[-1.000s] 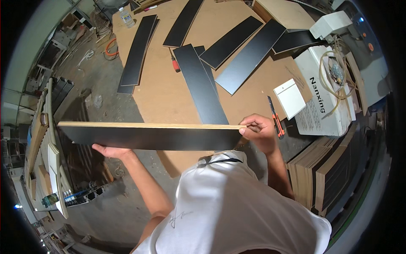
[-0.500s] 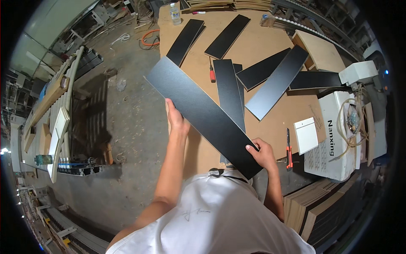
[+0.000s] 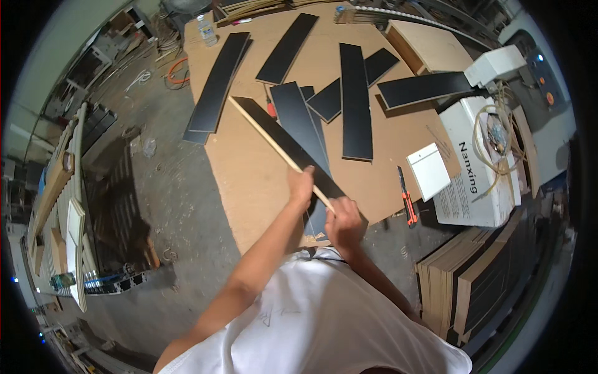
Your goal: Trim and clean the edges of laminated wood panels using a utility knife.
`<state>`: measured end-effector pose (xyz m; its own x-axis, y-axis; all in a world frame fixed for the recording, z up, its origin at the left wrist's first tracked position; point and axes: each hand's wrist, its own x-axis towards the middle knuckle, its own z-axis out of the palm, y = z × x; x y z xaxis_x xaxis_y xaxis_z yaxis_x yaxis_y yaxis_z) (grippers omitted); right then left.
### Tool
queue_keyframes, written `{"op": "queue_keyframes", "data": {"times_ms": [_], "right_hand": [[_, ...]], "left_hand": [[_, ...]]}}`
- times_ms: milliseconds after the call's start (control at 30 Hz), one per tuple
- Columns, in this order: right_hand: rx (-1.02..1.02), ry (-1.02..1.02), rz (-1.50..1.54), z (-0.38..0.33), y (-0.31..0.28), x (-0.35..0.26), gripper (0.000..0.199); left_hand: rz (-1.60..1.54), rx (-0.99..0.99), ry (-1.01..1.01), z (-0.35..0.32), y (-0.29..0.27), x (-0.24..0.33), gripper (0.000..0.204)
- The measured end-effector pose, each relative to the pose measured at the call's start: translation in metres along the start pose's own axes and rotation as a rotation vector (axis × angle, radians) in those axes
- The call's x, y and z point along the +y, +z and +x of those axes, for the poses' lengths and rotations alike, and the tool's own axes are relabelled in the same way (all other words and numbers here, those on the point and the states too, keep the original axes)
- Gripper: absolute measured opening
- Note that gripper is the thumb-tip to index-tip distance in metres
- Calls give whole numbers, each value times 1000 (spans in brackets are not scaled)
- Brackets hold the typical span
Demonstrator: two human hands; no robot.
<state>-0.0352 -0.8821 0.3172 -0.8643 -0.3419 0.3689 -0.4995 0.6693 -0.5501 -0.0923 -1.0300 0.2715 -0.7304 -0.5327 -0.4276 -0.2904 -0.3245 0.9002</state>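
Observation:
I hold a long black board [image 3: 281,135] above the table, tilted so its pale long edge faces up and toward the left. My left hand [image 3: 301,188] is closed on that edge, thumb over the top. Beside it, my right hand [image 3: 346,223] grips the near end with fingers curled over. Under the held board lies another black board [image 3: 298,118]. A red-handled screwdriver [image 3: 271,110] lies just past it. Farther off are more black boards: a pair [image 3: 219,84] at the left, one [image 3: 288,48] at the back, and one [image 3: 356,103] crossing another at the right.
The brown-topped table [image 3: 240,187] also carries a bottle [image 3: 206,31], a wooden box [image 3: 433,47], a utility knife [image 3: 407,198] and a white pad [image 3: 428,170]. Right of it stand a white carton [image 3: 476,187] with coiled cable and stacked panels [image 3: 448,287]. A roller rack [image 3: 80,162] stands left.
The held board has tipped from its broad face onto its edge and moved toward the right. My hands are closer together. The upper board of the crossed pair lies at a different angle.

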Motion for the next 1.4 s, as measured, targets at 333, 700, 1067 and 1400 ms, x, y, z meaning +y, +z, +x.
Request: {"op": "queue_keyframes", "data": {"times_ms": [333, 700, 1067, 1400], "right_hand": [[-201, 494, -156, -13, 53, 89, 50], [-481, 760, 245, -19, 87, 92, 46], [-440, 716, 703, -50, 108, 33, 29], [-505, 565, 353, -14, 66, 82, 57]], "left_hand": [[950, -63, 270, 29, -56, -48, 79], [288, -10, 74, -10, -29, -94, 61], [230, -121, -148, 40, -109, -56, 64], [1267, 100, 337, -13, -161, 36, 59]]}}
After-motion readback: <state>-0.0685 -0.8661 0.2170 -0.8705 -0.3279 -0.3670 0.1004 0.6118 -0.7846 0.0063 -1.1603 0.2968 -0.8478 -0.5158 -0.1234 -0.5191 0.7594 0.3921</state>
